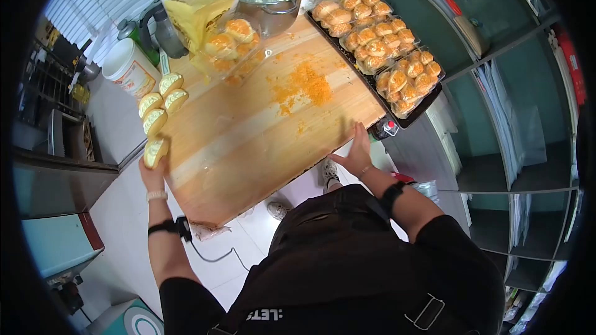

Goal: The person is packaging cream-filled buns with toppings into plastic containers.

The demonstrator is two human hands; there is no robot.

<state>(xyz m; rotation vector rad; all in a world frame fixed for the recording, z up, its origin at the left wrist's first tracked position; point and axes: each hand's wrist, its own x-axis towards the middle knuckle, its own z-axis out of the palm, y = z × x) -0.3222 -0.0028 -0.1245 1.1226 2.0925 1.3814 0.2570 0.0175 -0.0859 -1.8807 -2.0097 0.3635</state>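
Observation:
At the board's left edge my left hand is closed on a bun half spread with pale cream; its fingers are partly hidden by the bun. Several more cream-spread bun halves stand in a short row just beyond it. My right hand rests against the near right edge of the wooden board, thumb and fingers apart, with nothing in it. Orange-brown crumbs lie scattered on the board in front of that hand.
Clear packs of golden buns fill a black tray at right. Another bun pack sits beside a yellow bag. Behind are a metal pot, a white bucket and a kettle. A bottle stands by the board's right edge.

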